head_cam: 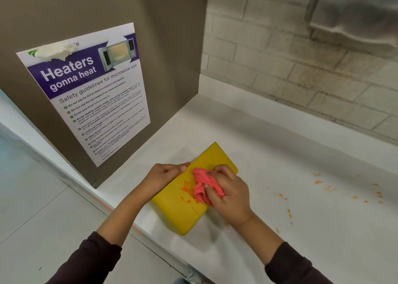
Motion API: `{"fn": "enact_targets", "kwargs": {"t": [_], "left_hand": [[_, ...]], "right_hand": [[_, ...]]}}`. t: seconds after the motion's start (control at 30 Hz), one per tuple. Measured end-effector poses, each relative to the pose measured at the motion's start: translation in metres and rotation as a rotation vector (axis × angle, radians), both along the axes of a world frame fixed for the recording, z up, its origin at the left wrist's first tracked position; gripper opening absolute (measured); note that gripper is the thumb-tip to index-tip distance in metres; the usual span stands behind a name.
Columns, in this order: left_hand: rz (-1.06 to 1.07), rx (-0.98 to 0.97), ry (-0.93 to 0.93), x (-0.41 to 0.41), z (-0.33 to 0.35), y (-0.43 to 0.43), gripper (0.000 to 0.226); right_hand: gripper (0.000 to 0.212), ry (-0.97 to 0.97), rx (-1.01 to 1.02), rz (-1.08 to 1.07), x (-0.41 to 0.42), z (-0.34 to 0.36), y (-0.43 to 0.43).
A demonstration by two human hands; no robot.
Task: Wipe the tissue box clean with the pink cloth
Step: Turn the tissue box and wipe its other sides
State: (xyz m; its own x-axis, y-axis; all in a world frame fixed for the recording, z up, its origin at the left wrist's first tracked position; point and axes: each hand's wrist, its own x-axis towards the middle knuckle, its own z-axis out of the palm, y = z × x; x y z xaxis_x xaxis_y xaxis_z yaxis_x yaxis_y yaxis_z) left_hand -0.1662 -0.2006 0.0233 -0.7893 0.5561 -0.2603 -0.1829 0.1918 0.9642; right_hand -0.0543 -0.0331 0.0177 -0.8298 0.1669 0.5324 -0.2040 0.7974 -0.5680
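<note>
A yellow rectangular tissue box [178,210] lies flat on the white countertop [280,150] in the lower centre of the frame. The left hand [165,174] grips the box's left edge, its fingers curled over the rim. The right hand [230,193] holds a crumpled pink cloth [201,182] bunched in bent fingers and presses it onto the box top, right beside orange smears [186,189]. Orange splatters [353,194] dot the counter at the right. A purple-and-white microwave safety poster [90,94] hangs on the brown panel [168,46] at upper left.
</note>
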Motion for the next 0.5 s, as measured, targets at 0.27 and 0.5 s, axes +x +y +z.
{"fn": "enact_targets", "kwargs": {"t": [0.27,0.5], "left_hand": [[0.060,-0.041,0.020,0.004,0.003,0.003,0.030],[0.069,-0.014,-0.024,0.004,0.005,0.004,0.025]], "right_hand": [[0.026,0.003,-0.160,-0.077,-0.009,0.003,-0.022],[0.027,-0.008,-0.060,0.177,0.003,0.003,-0.032]]}}
